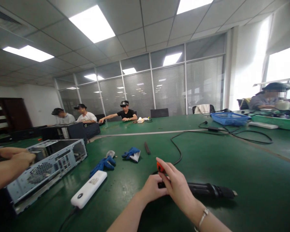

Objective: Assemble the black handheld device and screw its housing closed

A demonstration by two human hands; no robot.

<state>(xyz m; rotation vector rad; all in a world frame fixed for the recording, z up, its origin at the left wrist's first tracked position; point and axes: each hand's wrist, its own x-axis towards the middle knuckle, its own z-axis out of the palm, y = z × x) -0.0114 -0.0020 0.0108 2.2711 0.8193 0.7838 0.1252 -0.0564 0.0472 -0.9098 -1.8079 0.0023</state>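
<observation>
In the head view, a black electric screwdriver (207,189) lies on the green table with its tip toward the right; its rear end runs behind my hands. My left hand (151,188) is closed round a dark part in line with the screwdriver, largely covered by the fingers. Over it, my right hand (177,182) pinches a small orange and black piece (160,167) between thumb and fingertips. The fingers hide most of that piece, so its kind is unclear. A black cable (176,145) passes just behind my hands.
On the left, another person's hands (16,158) work in an open computer case (48,164). Nearby lie a white power strip (90,189), blue gloves (103,164) and a dark bar (147,148). A blue basket (229,118) and green basket (275,121) stand back right. Several people sit around.
</observation>
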